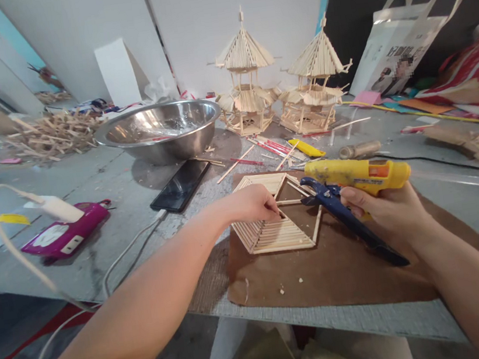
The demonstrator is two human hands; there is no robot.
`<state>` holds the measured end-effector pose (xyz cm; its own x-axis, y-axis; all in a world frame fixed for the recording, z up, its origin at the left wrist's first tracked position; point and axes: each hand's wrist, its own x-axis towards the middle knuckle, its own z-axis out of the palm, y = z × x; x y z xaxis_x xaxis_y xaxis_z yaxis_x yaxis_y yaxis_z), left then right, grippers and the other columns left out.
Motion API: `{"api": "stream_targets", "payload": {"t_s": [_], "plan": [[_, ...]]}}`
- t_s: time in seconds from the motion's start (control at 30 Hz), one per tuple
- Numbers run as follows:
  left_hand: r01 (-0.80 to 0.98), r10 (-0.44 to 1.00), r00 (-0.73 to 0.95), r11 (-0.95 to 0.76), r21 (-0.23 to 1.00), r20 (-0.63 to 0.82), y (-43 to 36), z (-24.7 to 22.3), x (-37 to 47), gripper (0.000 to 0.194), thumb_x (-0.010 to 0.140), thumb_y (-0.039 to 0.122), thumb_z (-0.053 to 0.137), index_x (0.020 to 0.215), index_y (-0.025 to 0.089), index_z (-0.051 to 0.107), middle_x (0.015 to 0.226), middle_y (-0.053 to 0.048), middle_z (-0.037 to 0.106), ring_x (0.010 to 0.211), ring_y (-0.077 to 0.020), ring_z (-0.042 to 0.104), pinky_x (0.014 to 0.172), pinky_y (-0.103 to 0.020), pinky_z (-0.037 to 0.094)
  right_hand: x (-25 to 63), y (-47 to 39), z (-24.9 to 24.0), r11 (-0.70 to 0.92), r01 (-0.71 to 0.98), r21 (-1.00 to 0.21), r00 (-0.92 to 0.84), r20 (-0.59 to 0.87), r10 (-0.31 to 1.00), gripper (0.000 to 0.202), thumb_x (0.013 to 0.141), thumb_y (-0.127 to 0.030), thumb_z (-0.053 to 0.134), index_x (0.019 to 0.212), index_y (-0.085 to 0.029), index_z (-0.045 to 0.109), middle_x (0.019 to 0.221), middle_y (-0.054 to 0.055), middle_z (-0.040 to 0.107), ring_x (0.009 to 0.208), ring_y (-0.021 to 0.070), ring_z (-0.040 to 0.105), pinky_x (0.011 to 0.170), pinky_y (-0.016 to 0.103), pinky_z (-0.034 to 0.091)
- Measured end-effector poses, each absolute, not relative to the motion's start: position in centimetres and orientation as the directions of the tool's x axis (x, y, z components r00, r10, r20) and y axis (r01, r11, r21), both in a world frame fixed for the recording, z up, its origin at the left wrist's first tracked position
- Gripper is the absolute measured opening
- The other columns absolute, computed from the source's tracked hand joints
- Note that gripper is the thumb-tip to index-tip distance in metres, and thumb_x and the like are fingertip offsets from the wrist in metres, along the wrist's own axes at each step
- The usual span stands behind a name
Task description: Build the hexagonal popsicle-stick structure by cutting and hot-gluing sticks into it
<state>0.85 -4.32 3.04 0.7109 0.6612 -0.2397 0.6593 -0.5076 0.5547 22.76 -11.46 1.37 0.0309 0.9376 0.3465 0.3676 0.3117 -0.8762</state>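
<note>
On a brown mat (359,281) lies a six-sided frame (279,233) of thin wooden sticks. Rows of sticks fill its left and front wedges, and gaps show on the right. My left hand (254,204) is over the frame's middle, fingers pinched together and pointing down; whatever they hold is hidden. In my right hand (385,213), at the frame's right side, are a yellow glue gun (353,175) and blue-handled cutters (350,218). The glue gun's nozzle points left. The cutters' jaws are by a stick at the frame's right part.
Behind stand two stick pagodas (249,84) (317,84) and a steel bowl (158,131). A phone (181,186) on a cable and a purple power strip (67,230) lie left. Loose sticks (277,148) are scattered beyond the mat. A stick pile (55,135) and a white bag (398,46) stand farther off.
</note>
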Motion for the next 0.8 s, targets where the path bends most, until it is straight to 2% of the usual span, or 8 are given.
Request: {"api": "stream_targets", "payload": {"t_s": [0.13,0.3,0.8], "plan": [[0.656,0.658,0.714,-0.509,0.558,-0.239,-4.32,3.02,0.84,0.013,0.061,0.023,0.057,0.067,0.019,0.067,0.058,0.004,0.062,0.054,-0.0069,0.047,0.052,-0.016,0.029,22.77,-11.38,1.27,0.319,0.365,-0.875,0.030,0.353,0.935,0.018,0.065,-0.031,0.060,0.055,-0.019,0.051,0.041,-0.005,0.044,0.040,0.0086,0.044,0.035,0.020,0.034],[0.658,0.650,0.720,-0.529,0.536,-0.243,-4.30,3.04,0.87,0.014,0.062,0.023,0.056,0.069,0.018,0.067,0.063,0.002,0.064,0.057,-0.0079,0.050,0.054,-0.016,0.031,22.65,-11.40,1.66,0.339,0.390,-0.856,0.017,0.374,0.927,0.019,0.065,-0.027,0.060,0.051,-0.019,0.049,0.041,-0.005,0.043,0.038,0.0075,0.041,0.035,0.019,0.034],[0.641,0.618,0.745,-0.561,0.523,-0.251,-4.18,3.05,0.79,0.018,0.066,0.023,0.053,0.074,0.016,0.066,0.069,0.000,0.065,0.062,-0.0090,0.052,0.056,-0.017,0.032,22.88,-11.39,1.28,0.307,0.401,-0.863,0.045,0.353,0.934,0.017,0.064,-0.034,0.061,0.060,-0.018,0.056,0.042,-0.005,0.044,0.037,0.0067,0.041,0.034,0.018,0.035]]}}
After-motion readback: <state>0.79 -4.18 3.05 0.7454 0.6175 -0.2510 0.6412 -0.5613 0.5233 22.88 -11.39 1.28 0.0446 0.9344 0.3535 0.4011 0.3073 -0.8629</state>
